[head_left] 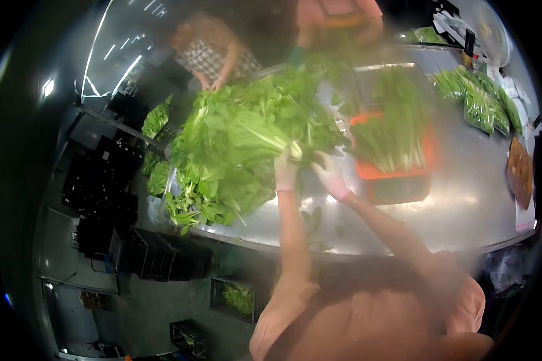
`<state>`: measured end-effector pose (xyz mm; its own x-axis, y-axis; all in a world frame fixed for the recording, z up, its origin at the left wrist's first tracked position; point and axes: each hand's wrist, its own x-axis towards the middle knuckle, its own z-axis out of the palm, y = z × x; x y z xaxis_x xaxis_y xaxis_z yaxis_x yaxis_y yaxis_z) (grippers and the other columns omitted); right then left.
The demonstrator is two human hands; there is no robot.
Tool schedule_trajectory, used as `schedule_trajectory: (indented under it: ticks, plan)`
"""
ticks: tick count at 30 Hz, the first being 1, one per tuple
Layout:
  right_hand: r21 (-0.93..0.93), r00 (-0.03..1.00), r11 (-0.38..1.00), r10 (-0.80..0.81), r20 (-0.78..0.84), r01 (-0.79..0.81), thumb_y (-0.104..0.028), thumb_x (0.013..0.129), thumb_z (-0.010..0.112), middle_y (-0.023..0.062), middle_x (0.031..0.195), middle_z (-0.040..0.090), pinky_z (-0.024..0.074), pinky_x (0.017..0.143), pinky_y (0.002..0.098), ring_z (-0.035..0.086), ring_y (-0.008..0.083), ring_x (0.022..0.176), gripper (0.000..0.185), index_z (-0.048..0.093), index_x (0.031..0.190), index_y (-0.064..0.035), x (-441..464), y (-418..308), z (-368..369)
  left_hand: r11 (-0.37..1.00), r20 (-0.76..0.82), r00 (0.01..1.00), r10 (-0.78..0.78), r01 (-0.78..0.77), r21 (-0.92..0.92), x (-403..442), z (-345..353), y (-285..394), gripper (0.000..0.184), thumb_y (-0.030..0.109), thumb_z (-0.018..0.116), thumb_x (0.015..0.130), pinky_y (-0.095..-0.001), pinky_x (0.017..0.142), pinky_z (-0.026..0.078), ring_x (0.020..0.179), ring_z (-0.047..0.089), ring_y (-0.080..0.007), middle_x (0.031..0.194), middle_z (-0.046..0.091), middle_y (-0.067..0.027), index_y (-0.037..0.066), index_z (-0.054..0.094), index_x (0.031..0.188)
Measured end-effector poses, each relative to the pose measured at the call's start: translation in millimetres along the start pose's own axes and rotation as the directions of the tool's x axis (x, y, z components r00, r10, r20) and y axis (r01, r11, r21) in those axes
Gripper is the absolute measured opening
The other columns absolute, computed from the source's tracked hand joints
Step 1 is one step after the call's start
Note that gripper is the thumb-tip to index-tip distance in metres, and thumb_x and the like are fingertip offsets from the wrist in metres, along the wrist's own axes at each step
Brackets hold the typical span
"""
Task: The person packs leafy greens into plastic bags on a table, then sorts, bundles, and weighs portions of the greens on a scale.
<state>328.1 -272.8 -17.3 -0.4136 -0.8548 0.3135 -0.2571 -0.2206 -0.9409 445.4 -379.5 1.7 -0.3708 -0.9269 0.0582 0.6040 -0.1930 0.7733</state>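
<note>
My left hand (286, 168), in a pale glove, is closed around the white stem end of a leafy green bunch (256, 135). The leaves of that bunch point to the left, over a large heap of leafy greens (211, 162) on the metal table (464, 180). Just right of the stem end is my right hand (330, 173), also gloved, its fingers partly blurred. Whether it touches anything cannot be made out. Right of my hands, an orange-red container (397, 174) holds long green stalks (394, 132), their pale ends toward me.
Bagged greens (482, 102) lie at the table's right, near a brown object (520, 171). Across the table are a person in a checked top (214, 54) and a person in a pink top (337, 18). Dark crates (156, 256) stand on the floor at left.
</note>
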Motion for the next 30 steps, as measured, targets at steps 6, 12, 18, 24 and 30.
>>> schedule_trajectory:
  ticks: [6,12,18,24,30]
  plan:
    - [-0.009,1.000,1.000,-0.022,-0.007,0.022,-0.022,0.081,0.057,0.0163,0.114,0.052,0.0398,0.091,0.0359,0.050,0.0306,0.105,0.043,0.049,0.118,-0.0029,10,1,-3,0.999,-0.049,0.999,-0.002,0.005,0.049,-5,7,6,0.032,0.002,0.049,0.089,-0.0380,0.087,0.049,0.100,0.058,-0.0265,0.115,0.055,-0.0199,-0.010,0.045,0.118]
    - [-0.078,0.998,0.995,-0.059,-0.016,0.057,-0.030,0.077,0.061,0.0159,0.119,0.051,0.0355,0.097,0.0365,0.045,0.0307,0.113,0.050,0.050,0.120,-0.0057,34,-20,-14,0.944,0.028,1.000,-0.008,-0.001,0.330,-14,8,0,0.034,0.006,0.051,0.089,-0.0358,0.091,0.045,0.103,0.055,-0.0233,0.115,0.055,-0.0152,-0.004,0.044,0.121]
    - [0.047,0.982,0.998,0.041,0.183,-0.051,-0.038,0.076,0.062,0.0154,0.111,0.059,0.0424,0.089,0.0323,0.057,0.0276,0.101,0.056,0.052,0.118,-0.0031,50,-24,-15,0.992,0.065,0.993,-0.097,0.091,0.083,-16,16,-7,0.032,0.008,0.052,0.089,-0.0351,0.091,0.044,0.102,0.055,-0.0204,0.113,0.055,-0.0111,-0.001,0.046,0.120]
    - [0.066,0.984,0.987,0.140,0.108,-0.148,-0.030,0.076,0.059,0.0154,0.086,0.064,0.0457,0.074,0.0316,0.061,0.0220,0.080,0.036,0.060,0.095,0.0003,55,-7,-10,0.979,0.023,0.979,-0.201,0.202,-0.032,13,-10,-20,0.041,0.014,0.048,0.092,-0.0408,0.099,0.037,0.114,0.048,-0.0279,0.124,0.049,-0.0174,-0.003,0.037,0.128]
    - [0.251,0.976,0.950,0.149,0.157,-0.185,-0.021,0.079,0.058,0.0037,0.071,0.058,0.0428,0.063,0.0270,0.051,0.0097,0.066,0.019,0.057,0.079,-0.0022,55,19,-2,0.984,0.090,0.980,-0.175,0.176,-0.010,26,-11,-24,0.048,0.023,0.043,0.094,-0.0460,0.095,0.039,0.111,0.048,-0.0331,0.124,0.046,-0.0224,-0.008,0.032,0.129]
